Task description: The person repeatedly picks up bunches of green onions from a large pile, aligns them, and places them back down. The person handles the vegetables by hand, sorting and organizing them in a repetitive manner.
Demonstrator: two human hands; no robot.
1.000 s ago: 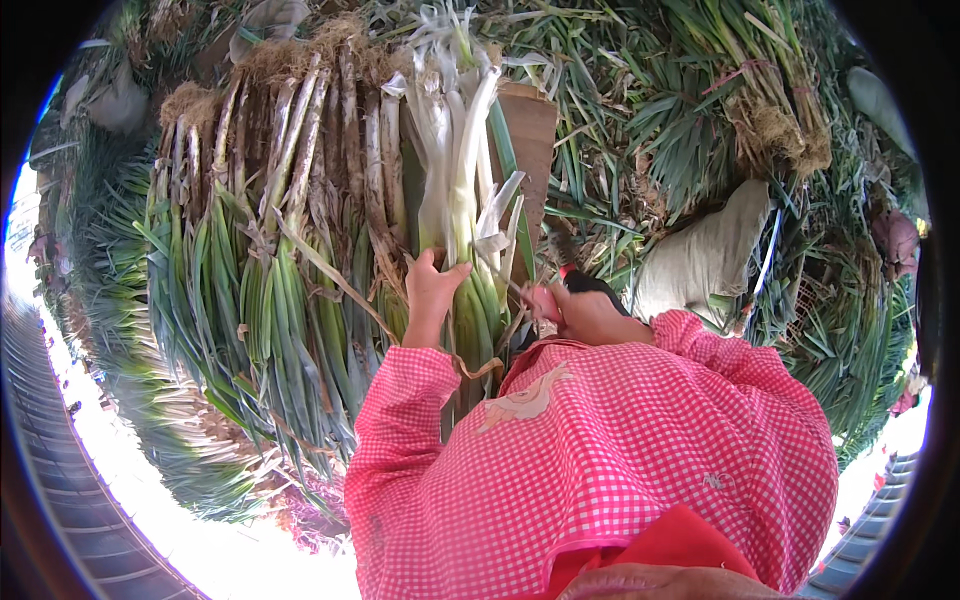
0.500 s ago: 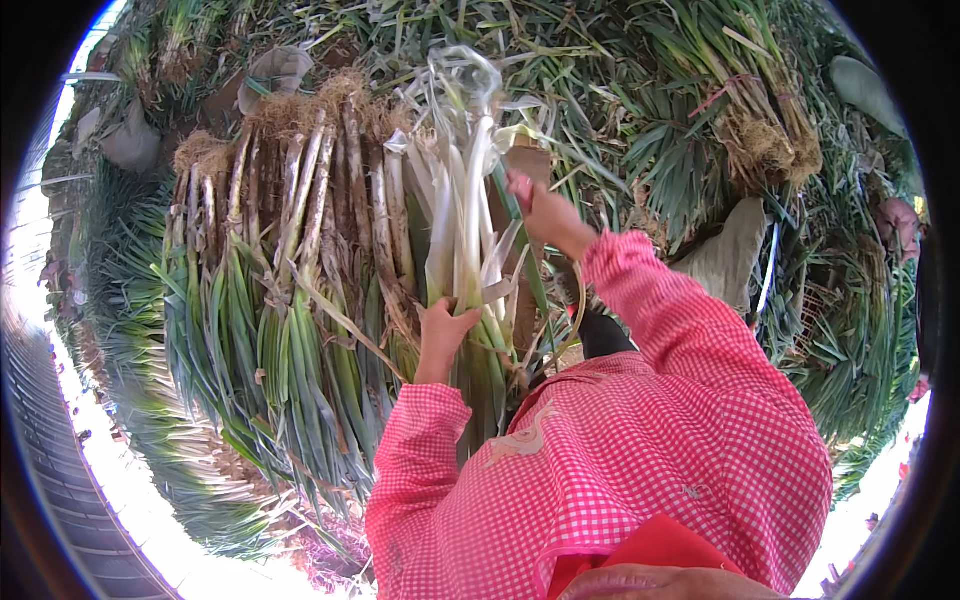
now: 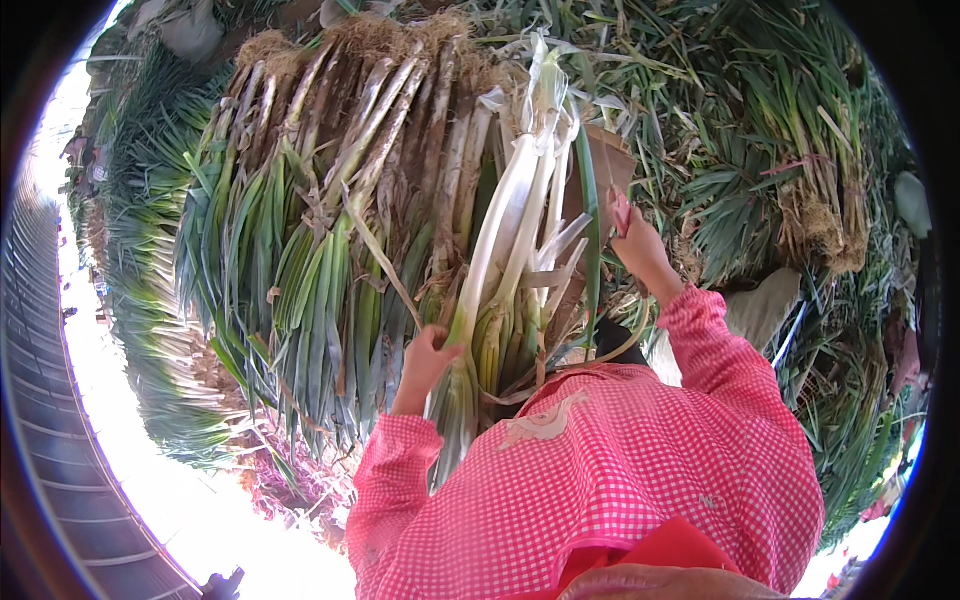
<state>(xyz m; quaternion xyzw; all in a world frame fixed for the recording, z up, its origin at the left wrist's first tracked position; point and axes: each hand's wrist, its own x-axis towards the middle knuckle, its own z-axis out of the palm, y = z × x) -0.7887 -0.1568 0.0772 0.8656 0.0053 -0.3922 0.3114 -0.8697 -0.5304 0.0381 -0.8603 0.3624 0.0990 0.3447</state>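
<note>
A person in a pink-and-white checked smock works over a heap of harvested leeks. The left hand [image 3: 428, 358] is curled around the green lower stalks of a bunch of peeled leeks [image 3: 510, 240], whose clean white shanks run up the middle of the view, away from the body. The right hand [image 3: 638, 243] is raised at the bunch's right side, fingers pinched together on a long green leaf strip [image 3: 590, 230] that runs down alongside the white shanks; a small reddish object shows at the fingertips, too small to make out. Just left of the held bunch lies a row of unpeeled leeks [image 3: 330, 170], their brown, soil-coated shanks and matted roots pointing to the top of the frame, their green leaves fanning downward. Another rooted bundle [image 3: 815, 200] lies well apart at upper right among loose leaves, behind a brown board [image 3: 612, 160] just above the right hand.
</note>
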